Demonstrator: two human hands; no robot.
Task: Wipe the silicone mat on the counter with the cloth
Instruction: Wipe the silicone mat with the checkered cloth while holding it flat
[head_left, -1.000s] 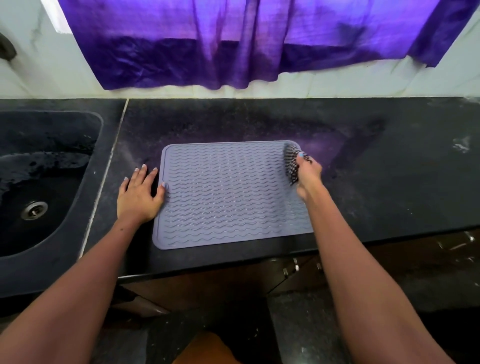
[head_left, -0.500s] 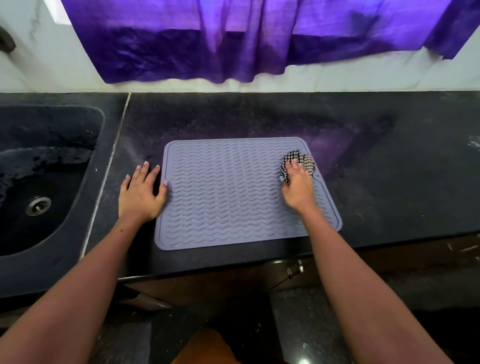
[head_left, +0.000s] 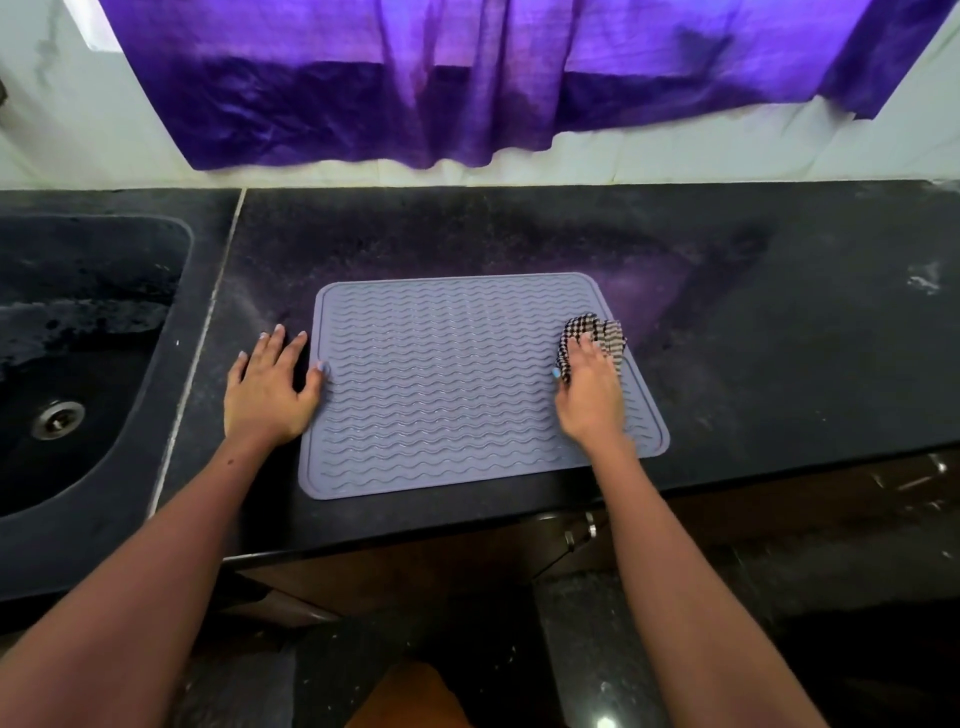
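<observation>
A grey silicone mat (head_left: 447, 384) with wavy ridges lies flat on the black counter (head_left: 753, 332). My right hand (head_left: 589, 392) presses a black-and-white checked cloth (head_left: 597, 330) onto the mat near its right edge; the cloth sticks out past my fingertips. My left hand (head_left: 270, 387) lies flat with fingers spread on the counter at the mat's left edge, its thumb touching the mat.
A dark sink (head_left: 72, 364) with a metal drain (head_left: 57, 420) sits to the left. A purple curtain (head_left: 467, 78) hangs on the white wall behind the counter. Cabinet fronts with metal handles (head_left: 582, 530) are below the counter edge.
My right hand has laid the cloth down flat on the mat at its right side, coming from the far right corner towards me. My left hand has stayed in place.
</observation>
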